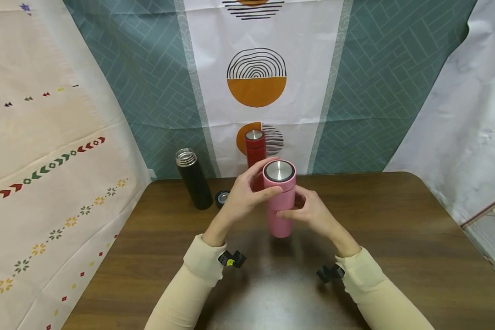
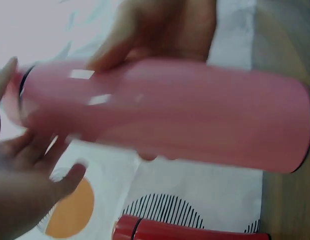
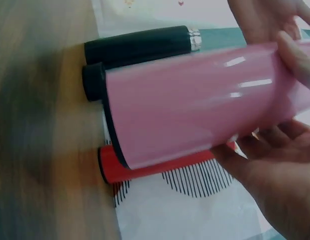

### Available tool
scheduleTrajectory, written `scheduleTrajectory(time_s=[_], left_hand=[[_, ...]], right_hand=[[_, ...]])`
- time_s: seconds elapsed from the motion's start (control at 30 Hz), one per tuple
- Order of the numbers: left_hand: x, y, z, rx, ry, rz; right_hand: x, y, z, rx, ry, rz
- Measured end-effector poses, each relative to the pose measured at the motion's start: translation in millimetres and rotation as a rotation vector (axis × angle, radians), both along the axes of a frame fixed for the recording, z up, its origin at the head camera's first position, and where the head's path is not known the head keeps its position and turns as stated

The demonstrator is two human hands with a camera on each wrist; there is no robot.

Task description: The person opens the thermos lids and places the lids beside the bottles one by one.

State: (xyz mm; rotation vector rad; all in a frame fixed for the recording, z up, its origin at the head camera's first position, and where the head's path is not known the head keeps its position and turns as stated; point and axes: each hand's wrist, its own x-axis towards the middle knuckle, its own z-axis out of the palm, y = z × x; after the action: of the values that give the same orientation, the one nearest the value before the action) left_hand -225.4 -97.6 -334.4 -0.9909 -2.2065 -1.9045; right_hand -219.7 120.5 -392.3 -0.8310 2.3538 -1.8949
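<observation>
Both hands hold a pink thermos (image 1: 281, 224) upright over the table, its steel-topped lid (image 1: 279, 171) on. At the top, my left hand (image 1: 245, 190) grips the lid, thumb across the front and fingers round the far side. Lower down, my right hand (image 1: 313, 211) grips the body from the right, thumb in front. The left wrist view shows the thermos (image 2: 195, 115) blurred, with the dark seam under its lid. In the right wrist view, the black-edged base of the thermos (image 3: 165, 110) shows, while the right hand (image 3: 275, 175) wraps the body.
A red thermos (image 1: 255, 149) with its lid on stands behind the hands, partly hidden. Back left, a black thermos (image 1: 195, 181) stands with its steel mouth uncovered. A black lid (image 1: 222, 198) lies beside it on the wooden table (image 1: 375, 220). Patterned cloths hang behind.
</observation>
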Motion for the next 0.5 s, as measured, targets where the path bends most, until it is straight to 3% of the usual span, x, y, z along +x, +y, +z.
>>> scheduleTrajectory(time_s=[0.17, 0.27, 0.33, 0.5], left_hand=[[-6.7, -5.5, 4.0, -0.014, -0.052, -0.186], [-7.3, -4.6, 3.0, -0.008, -0.057, -0.238], [-5.9, -3.1, 1.7, 0.02, -0.055, -0.238], [0.3, 2.9, -0.4, 0.075, -0.028, -0.132]], right_hand=[[-0.8, 9.7, 2.2, -0.015, -0.055, 0.125], [-1.7, 11.7, 1.4, -0.028, -0.064, 0.188], [-2.1, 11.2, 1.4, -0.032, -0.052, 0.199], [-0.9, 8.4, 2.3, -0.041, -0.001, 0.144]])
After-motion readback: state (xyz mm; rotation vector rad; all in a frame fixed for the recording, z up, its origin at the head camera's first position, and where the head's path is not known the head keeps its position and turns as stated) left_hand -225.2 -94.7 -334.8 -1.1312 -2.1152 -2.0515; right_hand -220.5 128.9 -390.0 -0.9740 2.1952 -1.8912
